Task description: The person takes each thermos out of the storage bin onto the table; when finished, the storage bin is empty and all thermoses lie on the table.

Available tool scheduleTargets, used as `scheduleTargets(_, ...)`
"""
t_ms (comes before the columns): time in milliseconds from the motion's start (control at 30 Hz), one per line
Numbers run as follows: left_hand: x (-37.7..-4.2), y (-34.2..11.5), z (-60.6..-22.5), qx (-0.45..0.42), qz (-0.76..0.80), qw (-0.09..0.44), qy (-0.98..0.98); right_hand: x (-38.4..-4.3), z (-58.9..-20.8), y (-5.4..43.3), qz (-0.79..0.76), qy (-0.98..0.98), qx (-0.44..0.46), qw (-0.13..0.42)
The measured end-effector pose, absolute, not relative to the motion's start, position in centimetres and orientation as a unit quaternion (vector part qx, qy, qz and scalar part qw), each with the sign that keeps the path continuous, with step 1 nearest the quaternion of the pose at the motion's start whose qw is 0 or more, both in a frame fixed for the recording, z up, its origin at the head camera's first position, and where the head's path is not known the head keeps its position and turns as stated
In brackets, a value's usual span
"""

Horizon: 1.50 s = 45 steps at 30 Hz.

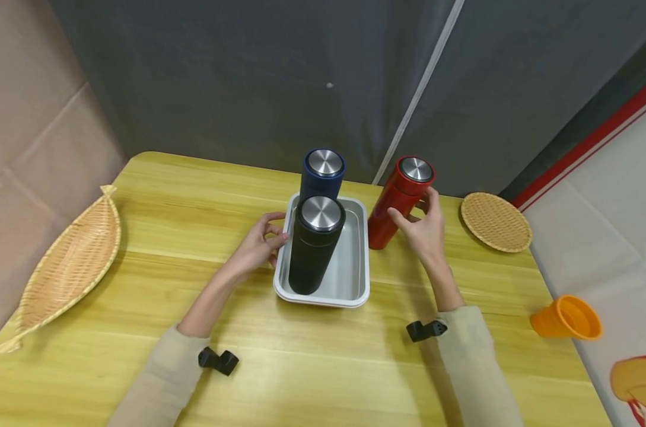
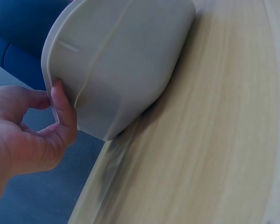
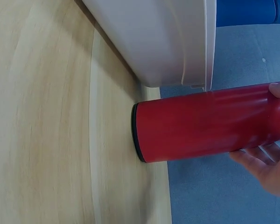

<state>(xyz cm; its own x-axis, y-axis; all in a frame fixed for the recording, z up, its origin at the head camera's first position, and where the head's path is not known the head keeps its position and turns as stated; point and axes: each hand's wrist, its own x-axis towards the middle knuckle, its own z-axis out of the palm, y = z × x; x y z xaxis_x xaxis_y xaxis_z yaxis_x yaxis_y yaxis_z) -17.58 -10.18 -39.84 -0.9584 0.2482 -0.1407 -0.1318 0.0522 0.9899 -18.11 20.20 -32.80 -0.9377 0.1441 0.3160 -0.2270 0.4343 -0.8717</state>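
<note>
A white rectangular tub (image 1: 355, 290) sits on the wooden table, with a black thermos (image 1: 314, 255) and a blue thermos (image 1: 321, 184) upright in it, the black one nearer me. My left hand (image 1: 261, 240) pinches the tub's left rim between thumb and fingers; the left wrist view shows the thumb inside and a finger against the outer wall (image 2: 116, 60). On the tub's right side, my right hand (image 1: 426, 228) grips a red thermos (image 1: 389, 207) around its upper body. Its base is at or just above the table; I cannot tell which.
A boat-shaped woven basket (image 1: 72, 261) lies at the left edge of the table. To the right are a round woven mat (image 1: 496, 222) and an orange cup (image 1: 565, 318) near the edge. A dark grey curtain (image 1: 237, 77) hangs behind the table.
</note>
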Motion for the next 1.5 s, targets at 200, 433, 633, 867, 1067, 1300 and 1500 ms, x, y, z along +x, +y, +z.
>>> scheduleTargets(200,-17.6,-10.3,-39.6,0.037,0.686,0.140,0.713,-18.5,-33.2,20.5,0.542,-0.821,0.042,0.175)
scheduleTargets(433,-17.6,-10.2,-39.5,0.035,0.691,0.143,0.708,-18.0,-32.5,20.3,0.549,-0.819,0.042,0.161)
scheduleTargets(633,-17.5,-10.3,-39.5,0.036,0.694,0.146,0.704,-17.6,-32.7,20.4,0.558,-0.814,0.053,0.152)
scheduleTargets(867,-17.3,-10.3,-39.6,0.032,0.697,0.146,0.701,-16.8,-33.3,20.5,0.548,-0.818,0.086,0.152)
scheduleTargets(1067,-17.6,-10.2,-39.7,0.034,0.697,0.150,0.700,-15.4,-33.8,20.9,0.519,-0.834,0.112,0.150)
scheduleTargets(1300,-17.6,-10.4,-39.8,0.036,0.700,0.148,0.698,-13.5,-33.7,20.5,0.516,-0.838,0.110,0.138)
scheduleTargets(1500,-17.5,-10.3,-39.8,0.037,0.701,0.149,0.697,-11.6,-33.6,19.8,0.533,-0.830,0.109,0.123)
